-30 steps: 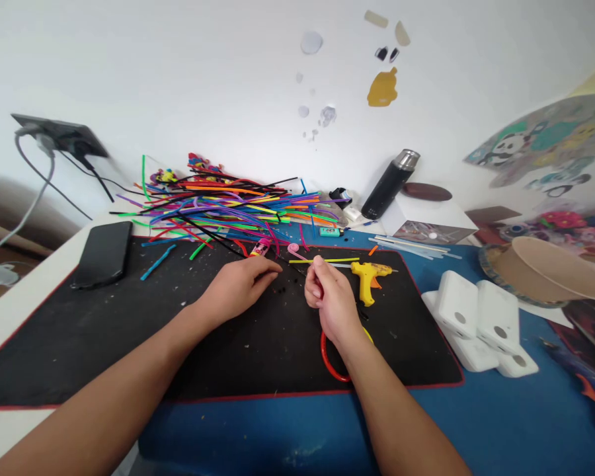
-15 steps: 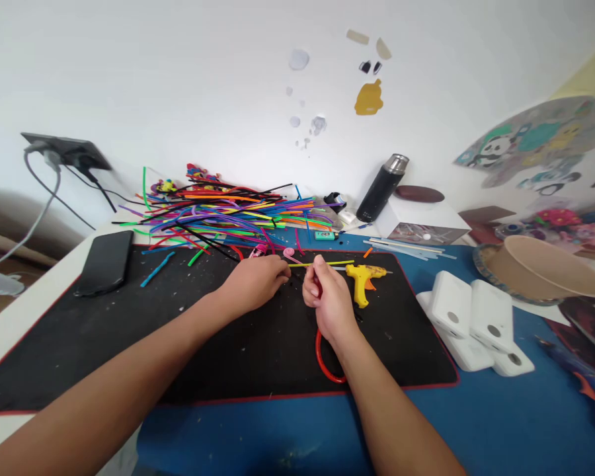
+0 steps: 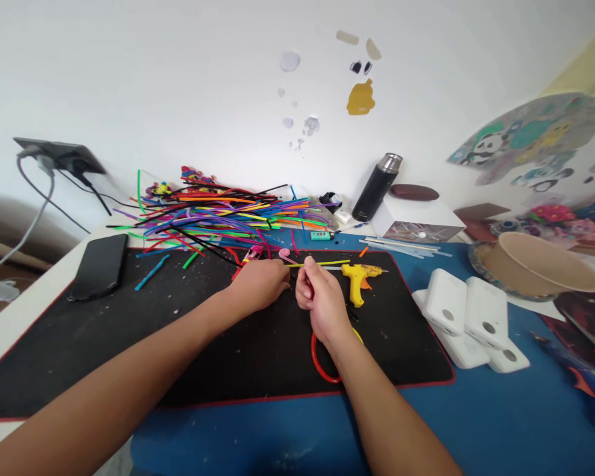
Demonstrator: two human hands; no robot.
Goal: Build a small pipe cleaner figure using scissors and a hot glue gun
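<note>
Black mat [image 3: 238, 370], two hands closing up: the left hand [image 3: 260, 285] now sits nearer the right hand [image 3: 323, 301] than a second ago.

Its fingers, stretched forward then, now bend downward, so both sets of fingertips seem to be working at one spot; the yellow strip [image 3: 334, 263] lies just beyond them, near the mat's far edge, beside the glue gun [image 3: 359, 281]. Right fingers curl inward, thumb against forefinger; whether either hand pinches anything I cannot tell. The left hand partly covers a pink-topped item [image 3: 252, 252], and the right wrist hides part of a red loop [image 3: 315, 360].
</note>
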